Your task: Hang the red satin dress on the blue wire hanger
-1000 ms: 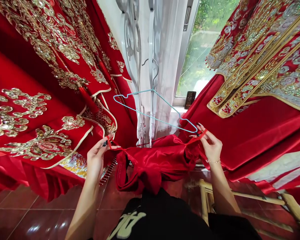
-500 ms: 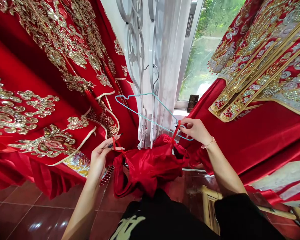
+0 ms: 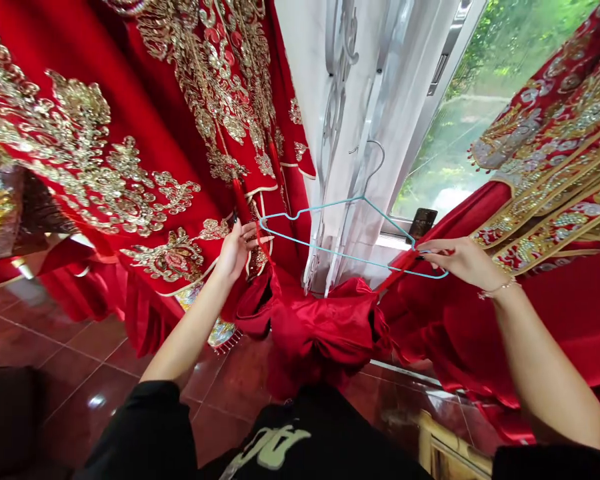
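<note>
A pale blue wire coat hanger (image 3: 330,233) sits in front of a white sheer curtain (image 3: 380,133), tilted, its hook rising beside the curtain folds; whether the hook is caught on anything cannot be told. A bunched red satin garment (image 3: 317,327) hangs below the hanger, gathered in heavy folds and clear of the tiled floor (image 3: 95,400). The person's left hand (image 3: 237,250) is raised at the hanger's left shoulder end, palm turned inward, its fingers (image 3: 245,233) slightly apart, with a thin red strap (image 3: 257,243) running through them; whether they pinch it is hard to tell. The right arm reaches across to the hanger's other end, and the right hand (image 3: 463,260) lies nearly flat, fingers (image 3: 445,252) pressed together, pinching a second red strap (image 3: 397,267) close to the wire. A thin gold bracelet (image 3: 497,289) circles the right wrist. A gold-embroidered red gown (image 3: 130,133) hangs to the left, and a beaded red robe (image 3: 550,180) hangs to the right. Beyond the curtain, a phone (image 3: 423,223) stands against the window (image 3: 480,113).
</note>
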A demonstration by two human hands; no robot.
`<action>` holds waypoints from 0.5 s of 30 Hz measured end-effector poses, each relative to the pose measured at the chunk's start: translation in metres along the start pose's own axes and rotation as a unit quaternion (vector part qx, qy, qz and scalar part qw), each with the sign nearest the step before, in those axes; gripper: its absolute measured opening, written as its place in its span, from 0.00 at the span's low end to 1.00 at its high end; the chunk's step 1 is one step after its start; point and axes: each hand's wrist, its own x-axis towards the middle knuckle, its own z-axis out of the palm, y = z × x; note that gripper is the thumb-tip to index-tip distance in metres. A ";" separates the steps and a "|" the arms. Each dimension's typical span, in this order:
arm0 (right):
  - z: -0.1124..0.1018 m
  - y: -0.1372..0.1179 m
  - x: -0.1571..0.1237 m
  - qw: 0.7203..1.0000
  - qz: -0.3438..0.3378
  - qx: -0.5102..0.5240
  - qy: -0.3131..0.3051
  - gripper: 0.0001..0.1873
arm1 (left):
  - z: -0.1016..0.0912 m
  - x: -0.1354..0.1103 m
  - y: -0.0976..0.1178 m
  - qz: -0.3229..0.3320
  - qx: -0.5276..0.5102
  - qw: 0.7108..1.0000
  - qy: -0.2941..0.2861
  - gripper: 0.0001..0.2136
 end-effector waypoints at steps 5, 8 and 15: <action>0.004 0.003 -0.006 0.998 -0.003 -0.033 0.045 0.26 | -0.002 0.011 0.022 -0.009 0.045 0.999 -0.028 0.22; 0.007 0.004 -0.009 0.997 -0.017 -0.031 0.061 0.23 | -0.008 0.016 0.040 -0.057 0.112 0.990 -0.067 0.23; 0.016 0.009 -0.007 0.995 -0.068 -0.020 0.074 0.19 | 0.016 0.024 0.072 -0.068 0.158 0.980 -0.101 0.21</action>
